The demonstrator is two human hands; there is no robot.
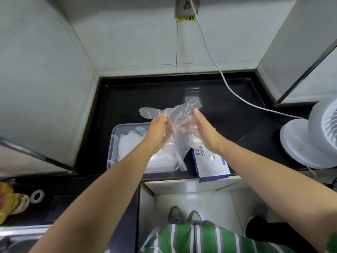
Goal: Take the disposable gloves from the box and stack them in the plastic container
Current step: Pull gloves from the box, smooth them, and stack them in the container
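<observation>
the left hand gripped a clear glove in curled fingers above the plastic container, which held stacked gloves on the black counter. the right hand, fingers straight, pressed flat against the glove's other side. the box stood just right of the container.

— How is the scene lit?
— An even, fairly bright light is cast from above, and only soft shadows are thrown. A pale reflection is seen on the glossy black counter, and the white fan is nearly washed out.
— And the sharpness?
— Straight wall lines are bowed toward the edges by the wide lens. The clear glove is rendered soft, and the yellow objects at the lower left corner are smeared.
</observation>
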